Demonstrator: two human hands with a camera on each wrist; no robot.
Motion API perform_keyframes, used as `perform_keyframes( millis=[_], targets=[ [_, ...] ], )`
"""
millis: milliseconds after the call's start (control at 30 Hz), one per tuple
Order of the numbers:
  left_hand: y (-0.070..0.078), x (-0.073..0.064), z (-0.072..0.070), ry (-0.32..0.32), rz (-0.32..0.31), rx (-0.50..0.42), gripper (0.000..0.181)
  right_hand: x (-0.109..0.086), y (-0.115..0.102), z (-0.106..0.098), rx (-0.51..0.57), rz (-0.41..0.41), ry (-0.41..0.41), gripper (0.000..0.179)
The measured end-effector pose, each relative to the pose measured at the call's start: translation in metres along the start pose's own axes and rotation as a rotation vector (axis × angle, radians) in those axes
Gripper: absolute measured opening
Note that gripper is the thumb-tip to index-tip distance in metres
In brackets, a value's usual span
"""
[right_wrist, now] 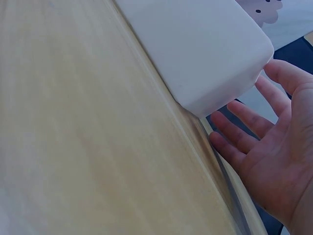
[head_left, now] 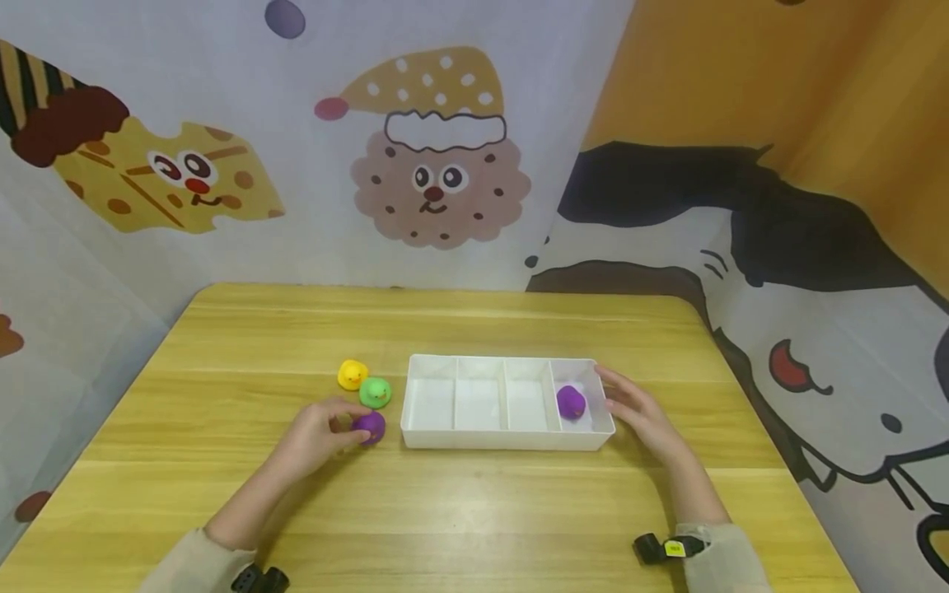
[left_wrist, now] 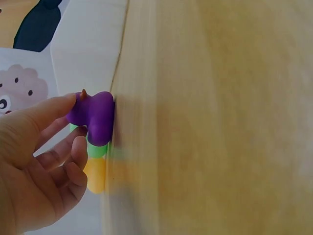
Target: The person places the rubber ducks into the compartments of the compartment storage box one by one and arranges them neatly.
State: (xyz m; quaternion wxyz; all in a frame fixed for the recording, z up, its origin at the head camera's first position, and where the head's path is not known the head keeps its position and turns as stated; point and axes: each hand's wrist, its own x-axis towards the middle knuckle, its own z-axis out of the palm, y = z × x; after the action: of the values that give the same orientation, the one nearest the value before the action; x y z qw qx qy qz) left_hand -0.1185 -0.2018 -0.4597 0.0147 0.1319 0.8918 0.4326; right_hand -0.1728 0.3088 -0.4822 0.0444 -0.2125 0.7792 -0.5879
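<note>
Left of the white, rectangular, four-compartment plastic tray [head_left: 489, 441], my left hand [head_left: 313, 436] pinches a small, rounded, purple rubbery toy duck [head_left: 373, 425]. My right hand [head_left: 643, 420], fingers loosely extended, touches the tray's right end, perhaps steadying it.

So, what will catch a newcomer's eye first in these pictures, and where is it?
Probably the cartoon cookie in a polka-dot hat, on the backdrop behind the table. Next comes the white four-compartment tray on the table, with a purple toy duck in its rightmost compartment. To the tray's left, the left hand pinches another purple duck, close to a green duck and a yellow duck.
</note>
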Motion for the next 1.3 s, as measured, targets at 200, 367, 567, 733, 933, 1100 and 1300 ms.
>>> perform_keyframes(
  millis=[200,367,567,733,933,1100,1300],
  targets=[
    [0.001,-0.001,0.0,-0.003,0.012,0.008,0.027,0.0,0.001,0.001,0.016,0.027,0.02,0.049],
    [0.003,-0.003,-0.001,0.002,0.023,-0.011,0.028,0.0,0.002,0.002,0.024,0.014,0.005,0.049],
    [0.009,-0.006,-0.003,0.01,0.012,-0.056,0.028,0.0,0.001,0.001,0.026,0.003,-0.01,0.049],
    [0.016,-0.008,-0.007,0.036,0.014,-0.07,0.029,0.0,0.001,0.002,0.024,0.006,-0.002,0.049],
    [0.025,-0.008,-0.012,0.074,0.071,-0.055,0.03,0.001,0.002,0.001,0.034,0.01,0.0,0.049],
    [0.036,-0.007,-0.014,0.112,0.117,-0.027,0.029,0.001,0.002,0.001,0.027,0.017,0.004,0.049],
    [0.049,-0.003,-0.012,0.143,0.16,-0.037,0.029,0.0,0.003,0.0,0.02,0.028,0.011,0.049]
  ],
)
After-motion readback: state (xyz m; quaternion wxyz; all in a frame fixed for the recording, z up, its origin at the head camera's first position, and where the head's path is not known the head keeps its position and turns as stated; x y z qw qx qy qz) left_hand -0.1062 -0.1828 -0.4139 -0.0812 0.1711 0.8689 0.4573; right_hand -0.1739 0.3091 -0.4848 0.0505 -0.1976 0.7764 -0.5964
